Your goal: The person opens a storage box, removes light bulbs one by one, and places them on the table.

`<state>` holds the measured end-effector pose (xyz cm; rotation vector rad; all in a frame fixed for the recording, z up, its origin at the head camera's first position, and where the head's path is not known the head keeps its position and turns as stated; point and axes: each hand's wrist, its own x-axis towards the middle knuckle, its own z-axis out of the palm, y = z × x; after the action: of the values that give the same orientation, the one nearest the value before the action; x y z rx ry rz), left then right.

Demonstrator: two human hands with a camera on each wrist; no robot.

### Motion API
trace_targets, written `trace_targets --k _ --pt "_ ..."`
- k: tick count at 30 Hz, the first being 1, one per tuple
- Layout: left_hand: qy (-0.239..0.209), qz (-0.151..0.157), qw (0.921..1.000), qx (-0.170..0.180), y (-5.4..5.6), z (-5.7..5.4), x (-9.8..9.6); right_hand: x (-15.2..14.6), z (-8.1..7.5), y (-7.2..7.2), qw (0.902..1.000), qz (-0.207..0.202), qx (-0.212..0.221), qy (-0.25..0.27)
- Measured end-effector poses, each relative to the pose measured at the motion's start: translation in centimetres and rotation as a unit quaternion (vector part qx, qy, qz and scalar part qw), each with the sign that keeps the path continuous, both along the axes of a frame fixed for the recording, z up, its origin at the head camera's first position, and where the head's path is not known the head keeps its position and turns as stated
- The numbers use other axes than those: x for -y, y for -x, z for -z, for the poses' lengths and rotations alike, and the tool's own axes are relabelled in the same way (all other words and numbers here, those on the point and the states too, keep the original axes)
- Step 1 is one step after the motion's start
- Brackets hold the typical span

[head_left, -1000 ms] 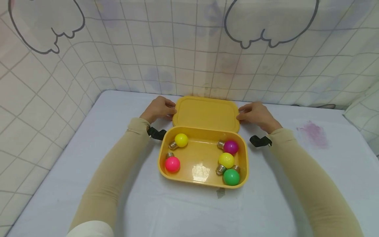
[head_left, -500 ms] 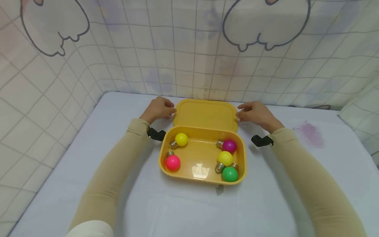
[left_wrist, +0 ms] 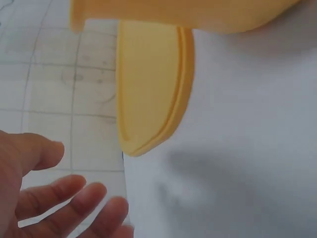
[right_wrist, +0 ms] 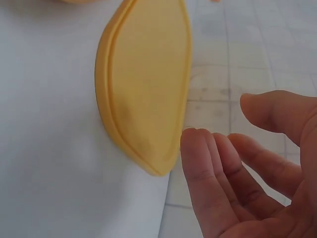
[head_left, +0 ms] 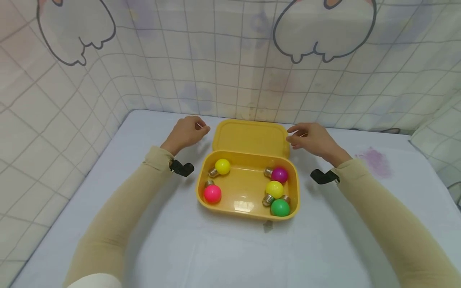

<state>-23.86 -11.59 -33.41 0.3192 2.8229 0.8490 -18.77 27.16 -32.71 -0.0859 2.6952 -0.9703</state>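
A yellow lid lies flat on the table behind a yellow box. Inside the box, a yellow bulb and a pink bulb sit at the left. A purple bulb, another yellow bulb and a green bulb are grouped at the right. My left hand hovers off the lid's left end, fingers loosely bent around nothing. At the lid's right end, my right hand has its fingertips close to the edge; the right wrist view shows its thumb and fingers apart, holding nothing.
A white cloth covers the table. Behind it hangs a grid-patterned curtain with drawn animal shapes. A pink stain marks the cloth at the right, and a dark cable shows at the back right edge.
Both hands were at the lid's ends. The left hand has drawn away to the left, leaving a gap, and the right hand's fingers have come off the lid's edge. The bulbs keep their places in the box.
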Motion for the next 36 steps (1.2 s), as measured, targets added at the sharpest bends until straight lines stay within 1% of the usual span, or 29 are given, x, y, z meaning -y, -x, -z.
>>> trace_targets --k 2,4,7,13,17,22,26,31,36 --pt "0.021 0.001 0.9994 -0.026 -0.4 0.1 -0.1 0.0 -0.2 -0.4 0.9999 -0.005 -0.012 -0.004" --pt "0.026 0.001 0.9989 -0.040 -1.0 0.2 -0.1 0.0 -0.4 -0.8 0.9996 -0.010 -0.026 -0.007" --pt "0.027 0.003 0.9982 -0.053 -1.9 0.3 -0.2 0.0 -0.6 -1.4 0.9988 -0.014 -0.046 -0.011" --pt "0.026 0.009 0.9971 -0.071 -3.8 0.3 -0.6 0.3 -0.9 -2.8 0.9968 -0.006 -0.076 -0.024" --pt "0.032 0.023 0.9951 -0.091 -5.3 0.3 -0.8 0.5 -1.0 -3.7 0.9947 -0.013 -0.097 -0.031" --pt "0.029 0.038 0.9936 -0.102 -6.8 0.5 -0.8 0.8 -1.2 -4.8 0.9915 -0.029 -0.124 -0.025" --pt "0.036 0.039 0.9926 -0.109 -7.8 0.7 -0.7 1.1 -1.2 -5.7 0.9893 -0.038 -0.140 -0.014" --pt "0.066 0.041 0.9898 -0.120 -9.0 1.1 -0.7 1.5 -1.1 -6.8 0.9879 -0.038 -0.150 -0.005" --pt "0.103 0.051 0.9850 -0.129 -10.2 0.9 -1.1 1.8 -1.1 -7.8 0.9833 -0.058 -0.172 0.003"
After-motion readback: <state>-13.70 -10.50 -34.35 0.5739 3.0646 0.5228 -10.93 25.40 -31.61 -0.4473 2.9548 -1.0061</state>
